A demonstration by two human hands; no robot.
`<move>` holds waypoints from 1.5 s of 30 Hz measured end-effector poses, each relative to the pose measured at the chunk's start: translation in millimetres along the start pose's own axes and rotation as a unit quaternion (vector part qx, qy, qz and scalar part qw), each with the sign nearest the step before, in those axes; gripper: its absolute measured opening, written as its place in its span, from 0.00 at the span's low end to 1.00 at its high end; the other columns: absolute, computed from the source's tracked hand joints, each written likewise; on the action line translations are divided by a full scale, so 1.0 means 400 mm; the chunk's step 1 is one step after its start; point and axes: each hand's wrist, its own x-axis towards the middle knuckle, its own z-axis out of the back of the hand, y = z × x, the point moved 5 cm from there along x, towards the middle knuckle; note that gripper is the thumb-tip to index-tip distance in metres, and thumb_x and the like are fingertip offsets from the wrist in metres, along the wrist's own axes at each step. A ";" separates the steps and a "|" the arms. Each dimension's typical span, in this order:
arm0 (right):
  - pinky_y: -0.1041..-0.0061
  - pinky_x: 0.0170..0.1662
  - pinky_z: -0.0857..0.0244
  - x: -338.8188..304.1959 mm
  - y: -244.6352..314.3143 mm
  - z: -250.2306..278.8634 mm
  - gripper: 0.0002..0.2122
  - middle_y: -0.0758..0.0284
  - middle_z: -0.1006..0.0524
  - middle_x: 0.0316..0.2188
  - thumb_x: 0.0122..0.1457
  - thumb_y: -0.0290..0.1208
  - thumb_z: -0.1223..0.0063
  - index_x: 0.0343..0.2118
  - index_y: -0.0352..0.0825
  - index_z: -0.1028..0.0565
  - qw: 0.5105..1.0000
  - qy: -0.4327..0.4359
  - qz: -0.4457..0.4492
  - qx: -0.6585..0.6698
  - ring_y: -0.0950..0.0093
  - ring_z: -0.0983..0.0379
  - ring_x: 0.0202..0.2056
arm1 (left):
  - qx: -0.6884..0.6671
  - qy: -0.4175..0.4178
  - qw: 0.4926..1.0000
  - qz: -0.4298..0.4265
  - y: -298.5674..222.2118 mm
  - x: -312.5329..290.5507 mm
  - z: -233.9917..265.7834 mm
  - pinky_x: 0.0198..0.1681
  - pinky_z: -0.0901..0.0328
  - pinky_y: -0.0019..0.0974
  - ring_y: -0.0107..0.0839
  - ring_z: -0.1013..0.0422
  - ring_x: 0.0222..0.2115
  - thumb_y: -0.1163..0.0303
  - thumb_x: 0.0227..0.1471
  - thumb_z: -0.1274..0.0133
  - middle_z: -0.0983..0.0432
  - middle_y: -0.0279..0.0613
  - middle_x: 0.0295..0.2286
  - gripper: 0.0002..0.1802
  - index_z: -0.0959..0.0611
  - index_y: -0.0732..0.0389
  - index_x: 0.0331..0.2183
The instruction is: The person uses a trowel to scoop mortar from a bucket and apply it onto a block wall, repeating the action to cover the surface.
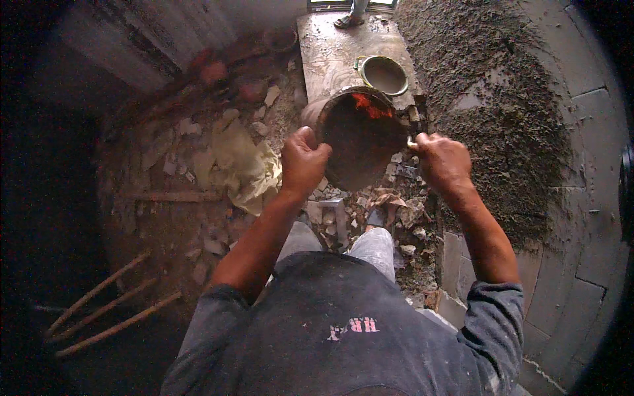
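A dark mortar-stained bucket (356, 148) is tilted with its mouth toward me, and an orange-red patch shows inside its far wall. My left hand (304, 160) is closed on the left side of its rim. At the bucket's right side, my right hand (444, 162) is closed in a fist. A small pale piece sticks out of that fist toward the bucket; whether it is a tool's handle or part of the bucket I cannot tell. Just beyond stands a second bucket (385, 75), light-rimmed and holding grey liquid.
A wooden board (323, 49) bears the second bucket, and another person's foot (349, 22) stands at its far end. Wet mortar (492, 105) coats the block wall (591, 152) on the right. Rubble, a pale yellow sack (254, 168) and several wooden poles (119, 300) lie left.
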 end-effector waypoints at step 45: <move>0.64 0.33 0.28 0.000 -0.323 -0.020 0.05 0.65 0.21 0.27 0.53 0.32 0.43 0.29 0.38 0.25 0.998 -0.047 -0.014 0.037 0.64 0.20 0.31 | -0.058 0.011 0.989 0.138 0.197 0.051 -0.202 0.31 0.34 0.35 0.27 0.30 0.27 0.74 0.45 0.43 0.23 0.36 0.28 0.13 0.18 0.69 0.35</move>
